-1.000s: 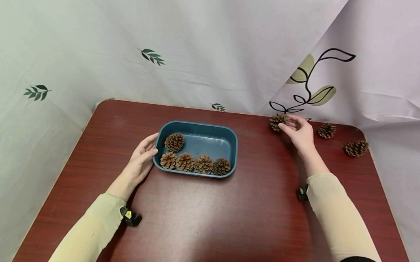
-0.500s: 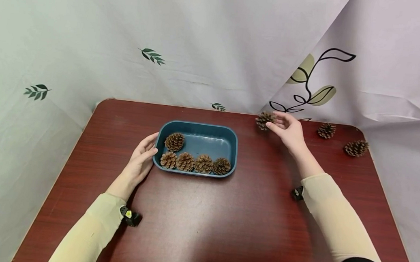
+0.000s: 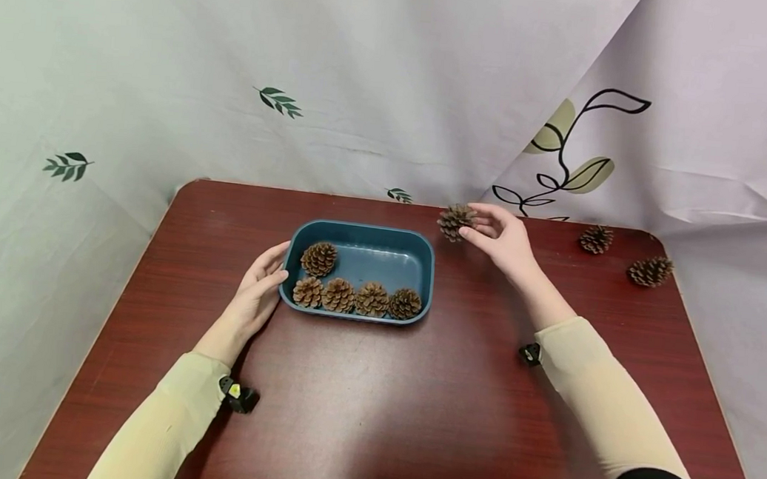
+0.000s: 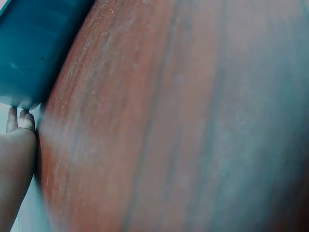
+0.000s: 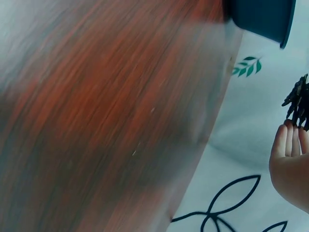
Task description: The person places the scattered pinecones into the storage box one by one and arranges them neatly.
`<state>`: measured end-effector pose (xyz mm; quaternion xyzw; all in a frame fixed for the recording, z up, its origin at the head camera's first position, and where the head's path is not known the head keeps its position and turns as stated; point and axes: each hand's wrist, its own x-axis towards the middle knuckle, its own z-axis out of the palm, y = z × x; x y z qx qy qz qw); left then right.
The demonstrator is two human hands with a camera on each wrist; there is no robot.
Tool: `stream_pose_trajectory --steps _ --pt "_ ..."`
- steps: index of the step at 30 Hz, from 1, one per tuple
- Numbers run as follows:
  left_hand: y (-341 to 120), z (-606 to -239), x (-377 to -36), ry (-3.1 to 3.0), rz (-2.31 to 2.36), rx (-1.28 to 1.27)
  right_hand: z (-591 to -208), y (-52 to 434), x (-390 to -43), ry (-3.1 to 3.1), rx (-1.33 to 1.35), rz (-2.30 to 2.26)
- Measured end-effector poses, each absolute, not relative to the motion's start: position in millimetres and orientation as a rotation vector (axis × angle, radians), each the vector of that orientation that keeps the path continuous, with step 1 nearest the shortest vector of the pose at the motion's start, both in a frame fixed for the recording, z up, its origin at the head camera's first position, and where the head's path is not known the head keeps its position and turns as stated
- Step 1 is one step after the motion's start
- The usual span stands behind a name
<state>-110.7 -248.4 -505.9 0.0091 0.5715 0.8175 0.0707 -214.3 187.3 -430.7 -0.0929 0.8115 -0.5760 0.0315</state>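
Note:
A blue rectangular plastic box (image 3: 385,262) stands on the table with several pine cones in it. One pine cone (image 3: 318,259) lies at its back left, and the others form a row along the front wall. At the box's left end my left hand (image 3: 258,290) holds the rim, thumb at the edge and fingers along the outside. My right hand (image 3: 505,240) pinches another pine cone (image 3: 455,222) between thumb and fingers, just beyond the box's back right corner. In the right wrist view this pine cone (image 5: 300,101) is partly cut off above the fingertips.
Two more pine cones, one at the back (image 3: 596,239) and one by the right edge (image 3: 651,271), lie on the reddish-brown wooden table (image 3: 359,401). A pale curtain (image 3: 368,82) with leaf prints hangs behind the table's far edge.
My right hand has moved left with the pine cone in its grip, from the back right of the table to near the box. The left hand and the box have stayed put.

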Motion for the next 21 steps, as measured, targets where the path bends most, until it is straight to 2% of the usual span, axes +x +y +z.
stream_pose_trajectory --steps 21 --pt "-248.3 -508.3 -112.0 1.711 2.474 0.023 -427.5 130.6 -204.2 2.378 -0.472 -1.734"
